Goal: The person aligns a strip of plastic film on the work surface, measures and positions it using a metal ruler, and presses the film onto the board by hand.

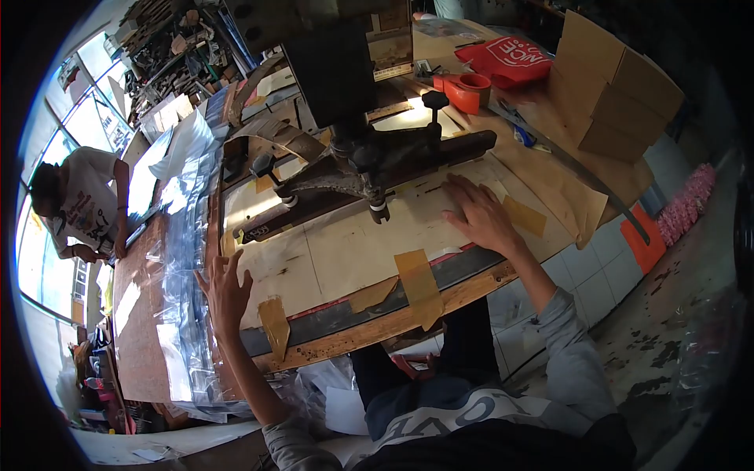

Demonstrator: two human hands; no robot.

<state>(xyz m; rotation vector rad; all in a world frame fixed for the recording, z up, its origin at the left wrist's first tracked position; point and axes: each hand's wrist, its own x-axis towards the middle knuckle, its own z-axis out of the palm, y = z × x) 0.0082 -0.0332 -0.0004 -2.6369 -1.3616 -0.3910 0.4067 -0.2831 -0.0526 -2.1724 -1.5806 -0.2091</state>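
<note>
My left hand (pixel 226 298) is at the left end of a pale flat board (pixel 345 255), fingers spread and holding nothing. Whether it touches the board I cannot tell. On the board's right part my right hand (pixel 479 216) lies palm down with its fingers stretched out. Between the hands, a black machine head (pixel 357 161) with knobs stands over the board, its short round tip pointing down. A dark metal bar (pixel 271 222) crosses the board behind that tip. Brown tape strips (pixel 419 284) stick to the board and its dark front edge.
At the right lie a red bag (pixel 510 61), an orange tape dispenser (pixel 465 90), a long metal strip (pixel 589 173) and a folded cardboard box (pixel 613 86). Clear plastic sheeting (pixel 177 259) covers part of the left table, where another person (pixel 86 196) leans over.
</note>
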